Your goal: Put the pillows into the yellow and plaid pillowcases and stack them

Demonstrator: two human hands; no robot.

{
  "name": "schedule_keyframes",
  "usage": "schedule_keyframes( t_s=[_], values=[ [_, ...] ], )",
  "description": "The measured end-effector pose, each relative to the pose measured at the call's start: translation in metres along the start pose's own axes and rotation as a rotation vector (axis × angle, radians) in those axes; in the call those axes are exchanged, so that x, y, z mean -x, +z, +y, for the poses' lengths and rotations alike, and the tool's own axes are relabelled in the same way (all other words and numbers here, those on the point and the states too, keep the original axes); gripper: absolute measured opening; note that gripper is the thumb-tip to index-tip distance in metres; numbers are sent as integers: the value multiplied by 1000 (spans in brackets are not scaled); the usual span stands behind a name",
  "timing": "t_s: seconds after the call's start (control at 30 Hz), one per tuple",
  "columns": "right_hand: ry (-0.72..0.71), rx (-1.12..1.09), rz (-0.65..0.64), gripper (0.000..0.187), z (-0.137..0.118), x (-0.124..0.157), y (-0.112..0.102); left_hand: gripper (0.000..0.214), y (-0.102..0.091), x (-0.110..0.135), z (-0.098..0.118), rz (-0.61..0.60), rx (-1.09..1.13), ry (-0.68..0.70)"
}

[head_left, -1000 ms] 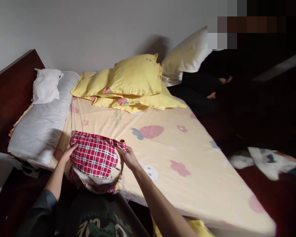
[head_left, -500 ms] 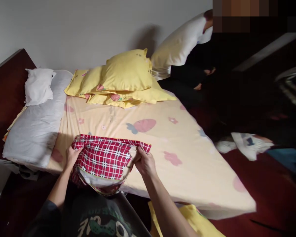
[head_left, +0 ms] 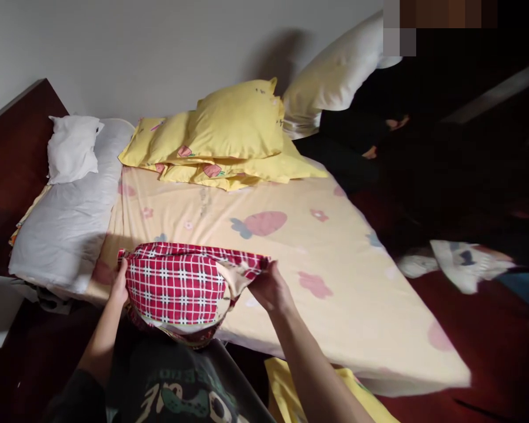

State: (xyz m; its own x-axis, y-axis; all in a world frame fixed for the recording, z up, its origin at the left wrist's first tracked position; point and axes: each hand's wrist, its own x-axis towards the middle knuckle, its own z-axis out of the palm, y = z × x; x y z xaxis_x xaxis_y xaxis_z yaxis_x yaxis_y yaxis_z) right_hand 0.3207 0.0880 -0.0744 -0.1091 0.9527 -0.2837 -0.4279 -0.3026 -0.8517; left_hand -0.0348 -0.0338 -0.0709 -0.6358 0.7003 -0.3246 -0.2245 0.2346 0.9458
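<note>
A red plaid pillowcase (head_left: 176, 288) with white lines and a beige border is stretched between my two hands at the near edge of the bed, just in front of my body. Its lower part bulges and hangs over the bed's edge. My left hand (head_left: 120, 283) grips its upper left corner, fingers mostly hidden behind the fabric. At the upper right corner, my right hand (head_left: 271, 288) pinches the cloth between thumb and fingers. Beneath lies a peach bedsheet (head_left: 286, 258) with pink strawberry and flower prints.
Yellow pillows (head_left: 235, 123) are piled along the wall side. A grey-white long pillow (head_left: 62, 229) and a small white pillow (head_left: 73, 148) lie by the dark headboard (head_left: 17, 153). Another person holds a white pillow (head_left: 335, 76) at right. Yellow fabric (head_left: 286, 388) sits below my right arm.
My hands have moved apart, the left one leftward and the right one slightly rightward, pulling the pillowcase's top edge wider. The view has shifted a little.
</note>
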Motion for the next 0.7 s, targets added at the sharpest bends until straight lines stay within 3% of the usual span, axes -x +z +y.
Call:
schedule_keyframes(
  t_s=[0.1, 0.2, 0.33, 0.43, 0.57, 0.7],
  values=[
    [133, 103, -214, 66, 10, 9, -3, 61, 0, -2, 3, 35, -29, 8],
    [214, 265, -257, 58, 22, 16, 7, 58, 0, -1, 12, -9, -68, 63],
    [232, 358, -304, 44, 29, 21, 35, 53, 8, 5, 21, -115, -156, 67],
    [189, 477, -407, 40, 29, 23, 59, 39, 22, 9, 20, -50, -222, 98],
    [-8, 547, -216, 29, 23, 20, 67, 39, 34, 5, 15, 206, -223, 168],
    [-27, 494, -103, 34, 11, 7, 44, 48, 25, -10, 19, 357, -131, 183]
  ],
)
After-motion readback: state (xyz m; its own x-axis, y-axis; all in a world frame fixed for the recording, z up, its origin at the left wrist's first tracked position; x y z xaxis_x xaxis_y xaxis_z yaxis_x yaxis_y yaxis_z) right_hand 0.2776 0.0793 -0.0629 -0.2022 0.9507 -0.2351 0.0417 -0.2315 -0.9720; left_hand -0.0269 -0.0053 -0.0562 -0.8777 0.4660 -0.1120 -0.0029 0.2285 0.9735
